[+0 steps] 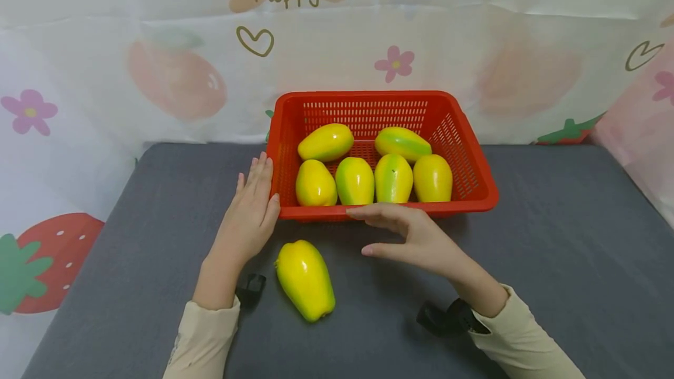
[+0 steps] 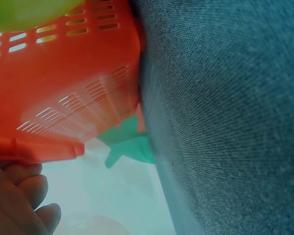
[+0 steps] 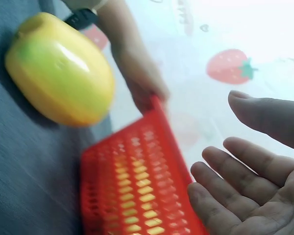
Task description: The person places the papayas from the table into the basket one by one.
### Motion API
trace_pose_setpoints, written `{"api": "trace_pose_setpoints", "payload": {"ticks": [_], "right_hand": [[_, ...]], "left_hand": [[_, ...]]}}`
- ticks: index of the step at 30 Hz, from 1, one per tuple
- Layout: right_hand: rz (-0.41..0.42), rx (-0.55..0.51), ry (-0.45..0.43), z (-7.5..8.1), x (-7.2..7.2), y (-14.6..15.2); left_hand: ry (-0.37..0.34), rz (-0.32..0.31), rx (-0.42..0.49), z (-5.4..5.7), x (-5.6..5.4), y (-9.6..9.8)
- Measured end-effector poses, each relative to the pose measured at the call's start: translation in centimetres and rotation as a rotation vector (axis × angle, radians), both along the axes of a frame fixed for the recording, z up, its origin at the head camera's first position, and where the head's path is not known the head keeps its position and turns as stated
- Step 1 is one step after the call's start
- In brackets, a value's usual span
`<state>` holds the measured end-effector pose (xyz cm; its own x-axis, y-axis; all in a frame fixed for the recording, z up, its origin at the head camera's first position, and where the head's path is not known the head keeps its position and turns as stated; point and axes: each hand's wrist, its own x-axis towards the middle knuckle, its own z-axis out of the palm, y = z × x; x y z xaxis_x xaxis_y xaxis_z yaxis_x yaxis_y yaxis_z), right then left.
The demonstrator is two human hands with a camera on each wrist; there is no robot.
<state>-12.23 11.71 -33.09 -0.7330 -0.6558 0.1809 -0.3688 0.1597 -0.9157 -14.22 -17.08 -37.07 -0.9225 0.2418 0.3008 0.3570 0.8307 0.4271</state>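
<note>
A red plastic basket point(image 1: 471, 189) with slotted walls holds several glossy yellow-green papayas point(image 1: 316, 183). My left hand point(image 1: 247, 209) rests along the basket's left rim, its fingers straight. In the left wrist view, fingertips point(image 2: 34, 188) show right at the rim. My right hand point(image 1: 416, 235) hovers over the front rim with nothing in it, thumb apart from the fingers. The right wrist view shows its palm and loosely extended fingers point(image 3: 245, 171). One more papaya point(image 1: 305, 281) lies on the table in front of the basket, between the two forearms.
The table point(image 1: 553, 238) is covered in grey cloth. Behind it hangs a white printed sheet point(image 1: 326, 69) with fruit, flowers and hearts, close to the back of the basket. Dark devices point(image 1: 444, 317) are strapped at both wrists.
</note>
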Motion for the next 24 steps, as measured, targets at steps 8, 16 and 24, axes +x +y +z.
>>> {"api": "trace_pose_setpoints", "payload": {"ticks": [8, 16, 24], "right_hand": [[0.092, 0.032, 0.006, -1.8, 0.7, -1.6], [0.135, 0.113, -0.055, -2.9, 0.9, -2.5], [0.155, 0.132, -0.079, -3.9, 1.1, -3.2]], "left_hand": [[0.007, -0.008, 0.006, 0.1, 0.1, 0.1], [0.006, -0.007, 0.007, -0.1, -0.1, 0.1], [-0.005, -0.003, 0.003, 0.0, -0.1, 0.0]]}}
